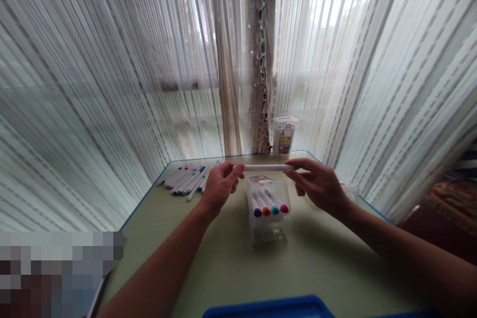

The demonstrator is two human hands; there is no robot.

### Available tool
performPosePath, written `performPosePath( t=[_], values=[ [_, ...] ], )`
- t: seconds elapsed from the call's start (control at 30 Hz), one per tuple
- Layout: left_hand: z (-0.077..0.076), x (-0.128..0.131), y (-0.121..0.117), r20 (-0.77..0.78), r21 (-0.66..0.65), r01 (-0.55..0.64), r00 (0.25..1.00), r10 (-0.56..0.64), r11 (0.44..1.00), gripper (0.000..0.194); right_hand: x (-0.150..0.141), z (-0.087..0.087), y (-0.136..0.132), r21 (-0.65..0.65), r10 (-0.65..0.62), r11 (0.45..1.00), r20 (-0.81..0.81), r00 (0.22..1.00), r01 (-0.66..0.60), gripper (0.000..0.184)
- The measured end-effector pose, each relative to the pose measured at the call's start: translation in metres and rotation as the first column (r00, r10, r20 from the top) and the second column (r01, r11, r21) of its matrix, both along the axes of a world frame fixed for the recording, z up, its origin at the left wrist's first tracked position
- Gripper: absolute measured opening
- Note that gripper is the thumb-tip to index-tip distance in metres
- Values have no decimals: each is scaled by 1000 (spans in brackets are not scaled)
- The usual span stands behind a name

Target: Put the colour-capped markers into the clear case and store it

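A white marker (264, 168) is held level between my two hands, above the far part of the table. The fingers of my left hand (220, 184) pinch its left end. At its right end, the thumb and fingertips of my right hand (316, 183) are closed on it and partly hide a dark tip. Just below the marker stands a clear plastic case (270, 231). Several white markers (266, 198) lie in it side by side, with purple, orange, teal and pink ends facing me.
Loose markers (186, 179) lie in a heap at the far left of the table (223, 268). A clear labelled box (285, 136) stands at the back by the striped curtain (179, 59). Part of a blue tray (268, 307) shows at the near edge.
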State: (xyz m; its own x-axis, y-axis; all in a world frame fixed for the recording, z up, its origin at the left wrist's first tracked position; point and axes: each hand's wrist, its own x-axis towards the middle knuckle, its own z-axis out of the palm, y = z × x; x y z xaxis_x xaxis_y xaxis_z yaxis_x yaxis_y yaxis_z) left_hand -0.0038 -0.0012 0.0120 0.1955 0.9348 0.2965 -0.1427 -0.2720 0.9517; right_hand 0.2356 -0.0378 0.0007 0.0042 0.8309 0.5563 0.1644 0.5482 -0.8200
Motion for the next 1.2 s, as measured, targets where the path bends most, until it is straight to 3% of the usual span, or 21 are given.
performPosePath(
  t=[0.4, 1.2],
  values=[
    [3, -1, -3, -16, 39, -3, 1000, 4, 999, 30, -1, 1, 2, -8, 7, 1000, -2, 1000, -7, 25],
    [0, -2, 1, -19, -8, -15, 1000, 14, 1000, 35, -1, -1, 0, -4, -2, 1000, -3, 1000, 2, 27]
  ],
)
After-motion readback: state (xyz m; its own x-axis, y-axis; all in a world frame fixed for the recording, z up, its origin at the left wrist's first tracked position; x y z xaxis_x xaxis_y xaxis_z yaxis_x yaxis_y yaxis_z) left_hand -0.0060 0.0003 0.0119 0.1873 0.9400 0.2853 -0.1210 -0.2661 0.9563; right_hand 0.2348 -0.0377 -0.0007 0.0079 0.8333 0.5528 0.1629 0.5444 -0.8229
